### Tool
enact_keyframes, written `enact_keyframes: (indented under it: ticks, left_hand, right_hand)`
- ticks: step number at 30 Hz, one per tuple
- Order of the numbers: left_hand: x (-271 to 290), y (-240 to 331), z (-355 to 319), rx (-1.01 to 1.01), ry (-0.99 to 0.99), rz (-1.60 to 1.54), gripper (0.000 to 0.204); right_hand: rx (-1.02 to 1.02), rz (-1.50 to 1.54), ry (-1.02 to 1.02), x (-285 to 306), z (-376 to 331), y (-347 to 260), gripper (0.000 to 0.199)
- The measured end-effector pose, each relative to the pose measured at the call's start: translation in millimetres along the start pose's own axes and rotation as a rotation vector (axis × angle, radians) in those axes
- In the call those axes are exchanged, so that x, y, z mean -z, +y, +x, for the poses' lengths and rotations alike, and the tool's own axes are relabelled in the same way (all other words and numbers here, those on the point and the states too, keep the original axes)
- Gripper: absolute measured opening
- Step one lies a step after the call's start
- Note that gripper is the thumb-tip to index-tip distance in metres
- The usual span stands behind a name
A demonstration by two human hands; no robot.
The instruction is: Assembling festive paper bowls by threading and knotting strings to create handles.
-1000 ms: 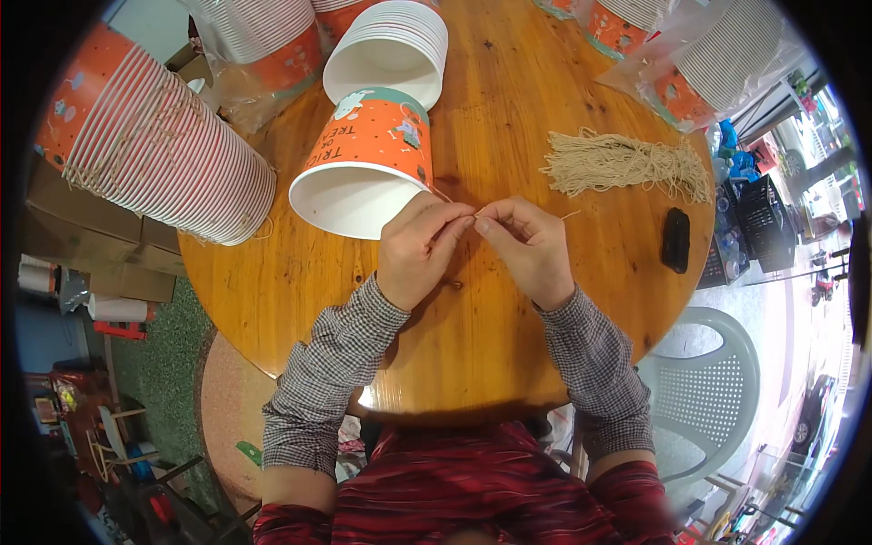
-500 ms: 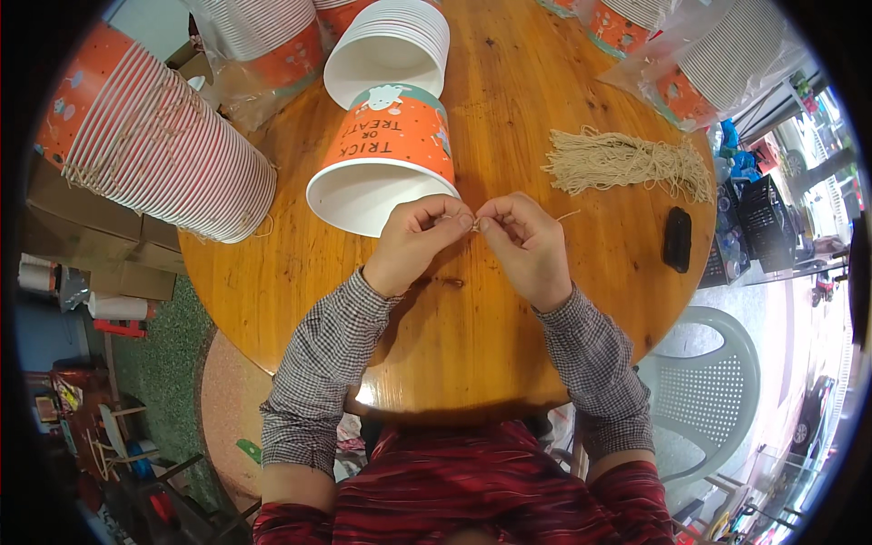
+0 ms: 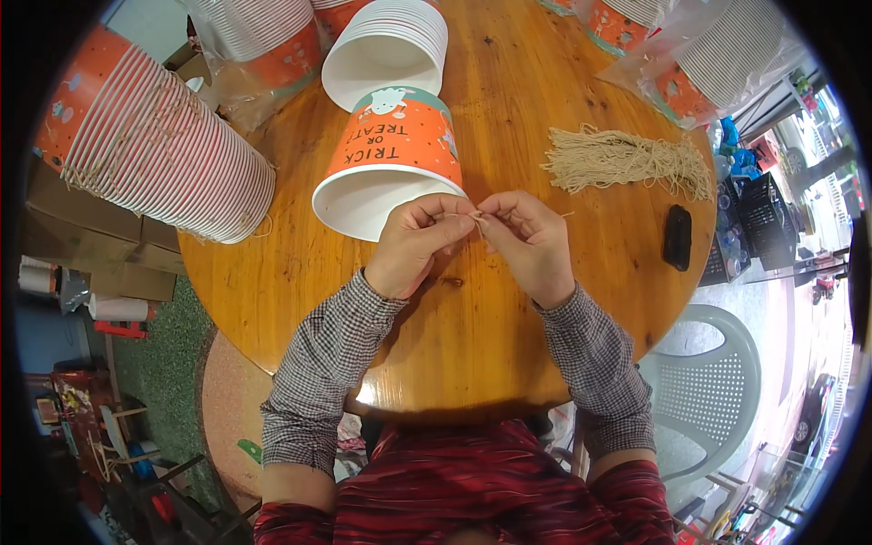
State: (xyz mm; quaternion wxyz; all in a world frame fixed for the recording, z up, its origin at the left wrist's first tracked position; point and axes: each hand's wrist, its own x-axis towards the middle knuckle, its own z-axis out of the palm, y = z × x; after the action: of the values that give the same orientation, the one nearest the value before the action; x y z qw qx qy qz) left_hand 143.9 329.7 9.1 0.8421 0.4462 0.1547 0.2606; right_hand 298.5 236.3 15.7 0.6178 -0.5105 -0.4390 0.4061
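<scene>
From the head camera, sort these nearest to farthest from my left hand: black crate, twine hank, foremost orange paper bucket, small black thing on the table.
From your left hand:
1. Foremost orange paper bucket: just beyond it
2. Twine hank: to the right
3. Small black thing: farther right
4. Black crate: right, beyond the table

Free tbl strip (image 3: pixel 504 118) btwn orange tub (image 3: pixel 392 136) & twine bundle (image 3: pixel 627 163); tub blocks L hand (image 3: pixel 420 243) fwd.
</scene>
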Motion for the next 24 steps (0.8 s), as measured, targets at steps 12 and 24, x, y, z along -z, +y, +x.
enact_keyframes:
  ticks: [12,24]
  left_hand:
    - [-11,-6,-1,-0.213,0.218,0.348,0.012]
    - [-9,-2,-3,-0.376,0.161,0.576,0.011]
  right_hand:
    - [0.121,-0.083,0.016,1,-2,-2,0.010]
    - [-0.189,0.109,-0.068,6,0,-10,0.009]
